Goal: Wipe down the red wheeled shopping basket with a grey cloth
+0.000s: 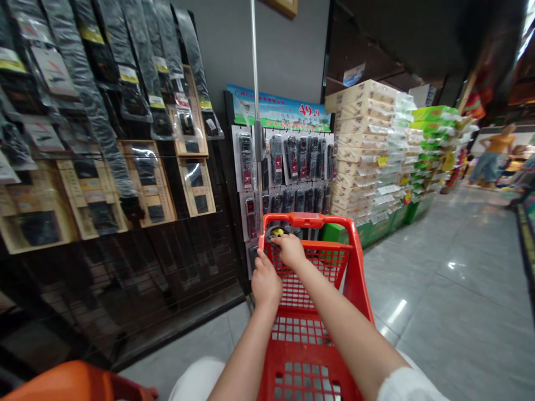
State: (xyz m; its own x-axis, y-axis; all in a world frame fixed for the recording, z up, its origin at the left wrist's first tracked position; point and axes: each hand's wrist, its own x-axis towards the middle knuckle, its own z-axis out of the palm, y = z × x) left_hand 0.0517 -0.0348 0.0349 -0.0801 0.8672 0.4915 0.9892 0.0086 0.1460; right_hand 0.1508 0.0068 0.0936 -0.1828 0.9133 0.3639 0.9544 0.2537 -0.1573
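Note:
A red plastic shopping cart [313, 337] stands in front of me, with a metal pole [254, 67] rising at its left corner. My left hand [266, 280] is closed at the cart's upper left rim, close to the pole's foot; what its fingers hold is too small to make out. Just beyond it, my right hand [289, 250] reaches to a dark grey item with a yellow part [277, 231] at the same corner. Its fingers are bent against that item, and the thumb side is partly hidden.
Packaged belts [146, 67] and boxed belts [152, 181] hang on the left rack. Carded goods hang behind the cart. Stacked boxes [363, 150] line the aisle at right. An orange object [75, 381] is at lower left. A person [495, 153] stands far right.

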